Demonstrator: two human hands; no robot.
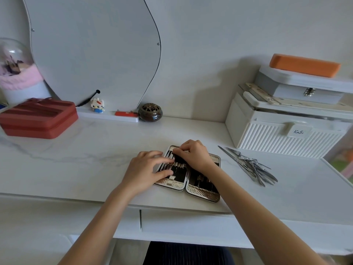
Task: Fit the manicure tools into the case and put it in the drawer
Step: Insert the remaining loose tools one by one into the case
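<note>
Both hands were on the open case [202, 190], which lay near the front edge of the white table [76, 169]. The right hand [194, 153] had its fingers curled down at the case's far end, pinching what looked like a thin tool; I could not see it clearly. The left hand [147, 169] lay flat, fingers straight, pressing the left half down. To do it well, I thought, the tool should slide straight under its loop while the case was kept from moving. More loose tools [252, 167] waited in a heap to the right. The closed drawer [191, 222] sat just below. A white box [267, 138] in the right back corner had a label [299, 131] reading "KaSi", or close to that.
</note>
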